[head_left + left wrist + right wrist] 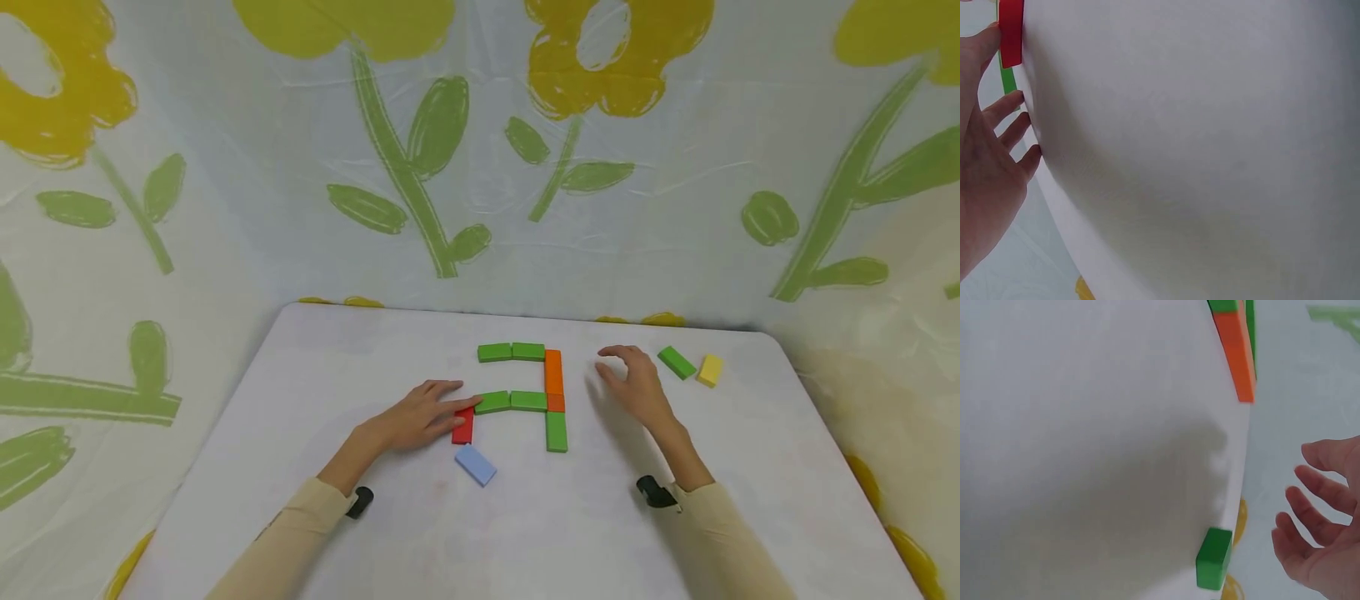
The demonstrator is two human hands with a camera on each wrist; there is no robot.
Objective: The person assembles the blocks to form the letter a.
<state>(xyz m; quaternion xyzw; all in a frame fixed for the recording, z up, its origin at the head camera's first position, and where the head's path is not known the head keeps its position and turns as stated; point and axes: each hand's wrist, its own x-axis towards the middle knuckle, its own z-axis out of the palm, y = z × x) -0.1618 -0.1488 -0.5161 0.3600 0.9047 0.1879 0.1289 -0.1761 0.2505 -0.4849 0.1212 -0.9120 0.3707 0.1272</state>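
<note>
My left hand (415,417) rests at the red block (465,432), its fingers spread. In the left wrist view, the thumb touches the side of the red block (1012,34). One fingertip reaches the left end of a green block (492,402) in the lower row. That row meets the orange blocks (553,372), and another green block (557,432) lies below them. My right hand (636,385) hovers over the table to the right of the orange blocks, fingers loosely curved with nothing between them.
Two more green blocks (512,352) form the upper row. A blue block (476,465) lies slanted below the red one. Farther right lie a loose green block (677,362) and a yellow block (709,370). A flower-print cloth (285,167) surrounds the white table (337,358).
</note>
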